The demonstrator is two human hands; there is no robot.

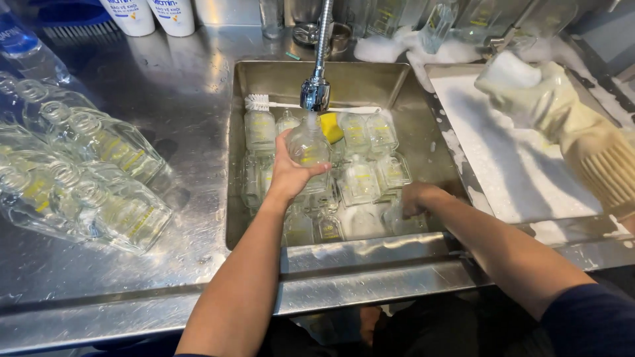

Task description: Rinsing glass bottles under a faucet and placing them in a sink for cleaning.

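My left hand [289, 173] grips a clear glass bottle [307, 144] with a yellow label and holds it up under the tap head [315, 93] over the steel sink [350, 74]. My right hand [415, 197] reaches down among several more glass bottles [360, 180] lying in foamy water at the sink's right; what its fingers hold is hidden. A yellow sponge [331, 127] and a white bottle brush [259, 102] lie at the back of the sink.
Several washed glass bottles [99, 178] lie on the wet steel counter at left. Another person's gloved hand [552, 109] holds a white soapy thing above a foamy tray [503, 172] at right. Two white plastic bottles [152, 14] stand at the back.
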